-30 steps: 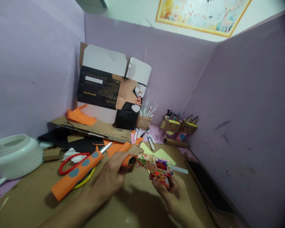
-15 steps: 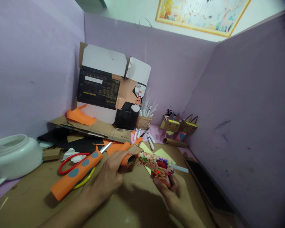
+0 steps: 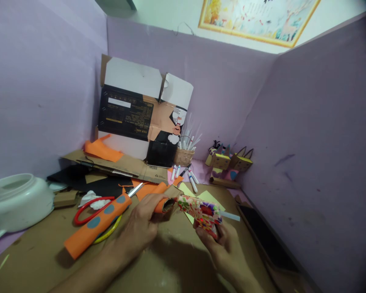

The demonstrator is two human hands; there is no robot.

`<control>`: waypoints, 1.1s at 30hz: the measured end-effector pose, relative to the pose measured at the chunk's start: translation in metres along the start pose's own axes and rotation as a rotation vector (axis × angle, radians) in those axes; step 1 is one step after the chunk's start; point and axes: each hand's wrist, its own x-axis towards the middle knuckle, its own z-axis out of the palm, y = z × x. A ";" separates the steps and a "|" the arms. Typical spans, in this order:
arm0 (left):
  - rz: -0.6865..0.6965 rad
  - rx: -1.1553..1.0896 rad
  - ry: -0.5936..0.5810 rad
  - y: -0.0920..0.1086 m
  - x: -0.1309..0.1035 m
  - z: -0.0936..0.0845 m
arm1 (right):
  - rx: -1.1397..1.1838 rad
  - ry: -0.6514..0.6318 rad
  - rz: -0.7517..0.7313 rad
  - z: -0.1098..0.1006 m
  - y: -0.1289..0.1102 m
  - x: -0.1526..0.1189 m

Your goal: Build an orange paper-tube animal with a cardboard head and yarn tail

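My left hand (image 3: 144,219) is closed around an orange-covered cardboard tube (image 3: 164,205), its hollow brown end facing right. In my right hand (image 3: 221,244) is a flower-patterned hot glue gun (image 3: 201,211), with a red light showing and a pale glue stick (image 3: 231,216) poking out of its back. The gun's nozzle end points left, at the tube's open end; whether they touch I cannot tell. Left of my hands lies an orange paper strip with grey-blue dots (image 3: 97,226), on top of scissors (image 3: 79,211) with red and yellow handles.
A white pot (image 3: 21,203) stands at the left. Behind are an unfolded carton (image 3: 126,110), a basket of glue sticks and pens (image 3: 184,156), loose markers (image 3: 192,181) and yellow paper (image 3: 212,199). Cardboard animal figures (image 3: 222,162) sit back right; a dark flat panel (image 3: 268,240) lies along the right wall.
The whole view has shifted very slightly. Both hands keep their hold, and the tube and glue gun stay in nearly the same position.
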 end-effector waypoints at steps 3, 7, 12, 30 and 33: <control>0.012 -0.001 -0.001 -0.002 0.000 0.001 | 0.017 -0.011 0.010 0.000 0.001 0.000; 0.008 0.000 -0.001 -0.004 -0.001 0.003 | 0.030 0.002 0.011 0.002 0.000 -0.002; 0.012 -0.001 0.002 -0.004 -0.002 0.004 | 0.038 0.026 -0.002 0.005 -0.003 -0.004; -0.020 0.000 -0.016 -0.002 -0.002 0.003 | 0.129 0.033 0.057 0.011 -0.009 -0.013; -0.014 0.002 -0.016 -0.002 -0.002 0.003 | 0.160 0.043 0.074 0.014 -0.011 -0.015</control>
